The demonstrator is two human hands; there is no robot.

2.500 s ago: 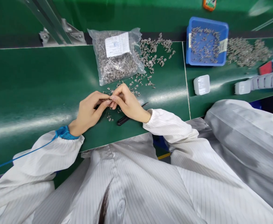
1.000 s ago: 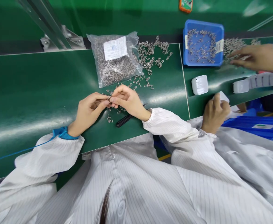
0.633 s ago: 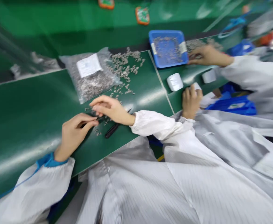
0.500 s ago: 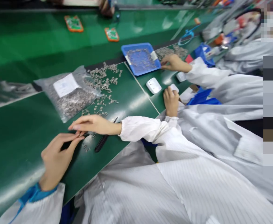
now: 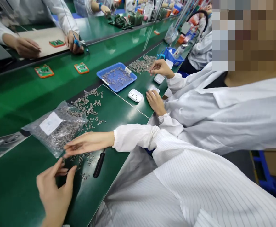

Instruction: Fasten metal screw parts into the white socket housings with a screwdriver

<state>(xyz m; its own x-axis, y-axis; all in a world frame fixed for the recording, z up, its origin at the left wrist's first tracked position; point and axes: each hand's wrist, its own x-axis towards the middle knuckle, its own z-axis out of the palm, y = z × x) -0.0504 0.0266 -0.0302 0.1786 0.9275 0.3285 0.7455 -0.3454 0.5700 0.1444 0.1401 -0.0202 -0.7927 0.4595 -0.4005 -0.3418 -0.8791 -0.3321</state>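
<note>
My left hand (image 5: pixel 55 189) is at the lower left above the green bench, its thumb apart from its curled fingers and nothing visible held between them. Just beyond it my right hand (image 5: pixel 87 144) reaches in from the right, fingers stretched out flat, the tips close to my left fingertips. Small metal parts (image 5: pixel 84 176) lie scattered on the bench beneath and beside both hands, some hidden by the right hand. Behind the right hand rests a clear plastic bag (image 5: pixel 65 130) full of such parts, with a white label. A black-handled screwdriver (image 5: pixel 99 164) lies below my right wrist.
More loose metal parts (image 5: pixel 88 104) spread behind the bag. A blue tray (image 5: pixel 100 74) of small parts and a white plastic case (image 5: pixel 135 95) stand farther right, near a co-worker's hands (image 5: pixel 156 102). Circuit boards in orange frames (image 5: pixel 44 71) lie on the green strip beyond.
The view has turned and lifted, showing more people across the bench. My fingertips, earlier close together over a small part, have spread apart; my right fingers have straightened.
</note>
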